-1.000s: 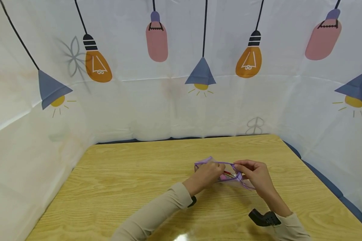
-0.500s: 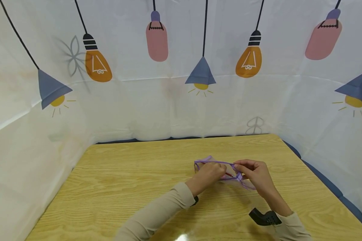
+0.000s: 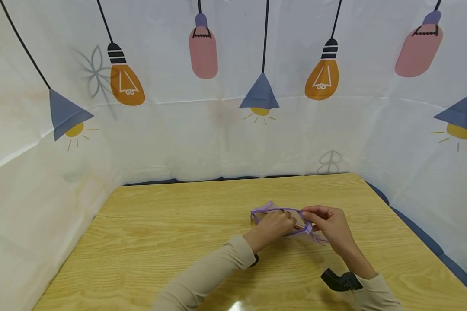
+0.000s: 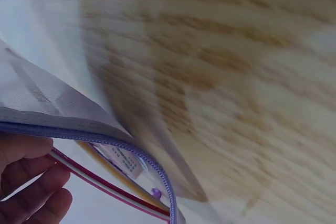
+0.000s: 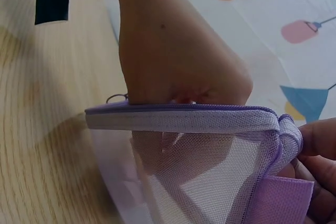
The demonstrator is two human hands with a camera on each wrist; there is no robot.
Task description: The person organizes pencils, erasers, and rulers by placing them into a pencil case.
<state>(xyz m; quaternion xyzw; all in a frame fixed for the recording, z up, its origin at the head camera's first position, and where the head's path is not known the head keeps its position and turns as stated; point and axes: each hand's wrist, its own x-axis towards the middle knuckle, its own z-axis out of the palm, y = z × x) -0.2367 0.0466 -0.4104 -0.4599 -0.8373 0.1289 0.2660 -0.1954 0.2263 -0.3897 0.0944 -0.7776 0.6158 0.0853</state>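
Note:
A see-through mesh zip pouch with purple trim stands unzipped above the right half of the table. My left hand reaches down through its mouth; in the right wrist view the fingers show dimly behind the mesh. Inside, those fingers pinch one end of a red-and-white striped pencil, as the left wrist view shows. A yellow strip and a printed label lie beside the pencil. My right hand pinches the pouch's right end by the purple tab, between thumb and fingers.
The wood-grain table extends to the left and behind the pouch. A white curtain printed with lamps and bulbs encloses the table's back and sides. A black wrist mount sits on the right forearm.
My left hand has shifted slightly right inside the pouch, and the red pencil seen earlier in the head view is now mostly covered by it. My right hand keeps its place.

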